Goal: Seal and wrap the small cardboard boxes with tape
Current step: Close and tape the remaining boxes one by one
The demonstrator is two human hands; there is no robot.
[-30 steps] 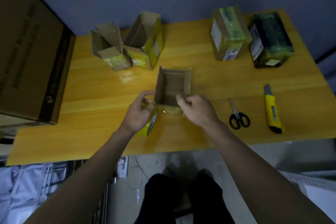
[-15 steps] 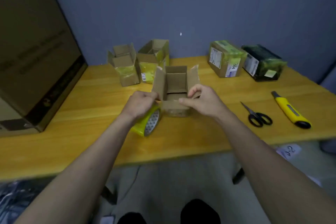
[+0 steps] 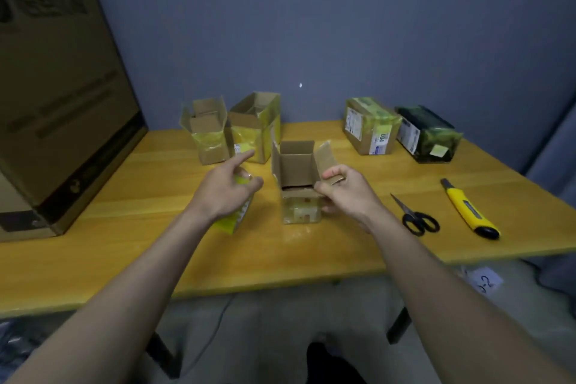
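Observation:
A small cardboard box (image 3: pixel 296 165) stands upright in the middle of the wooden table (image 3: pixel 156 227), its top flaps open and its lower half covered in clear tape. My right hand (image 3: pixel 346 193) pinches the box's near right flap between thumb and fingers. My left hand (image 3: pixel 226 188) is just left of the box and apart from it, index finger stretched forward, the other fingers curled round a yellow tape roll (image 3: pixel 235 217) that hangs below the palm.
Two open boxes (image 3: pixel 207 131) (image 3: pixel 255 126) with yellow tape stand at the back left. Two wrapped boxes (image 3: pixel 371 131) (image 3: pixel 428 134) lie at the back right. Scissors (image 3: pixel 416 217) and a yellow utility knife (image 3: pixel 469 210) lie to the right. A large carton (image 3: pixel 62 103) fills the left.
My left hand has come off the box's left side and moved left with the tape roll. My right hand stays on the flap. The view has tilted up.

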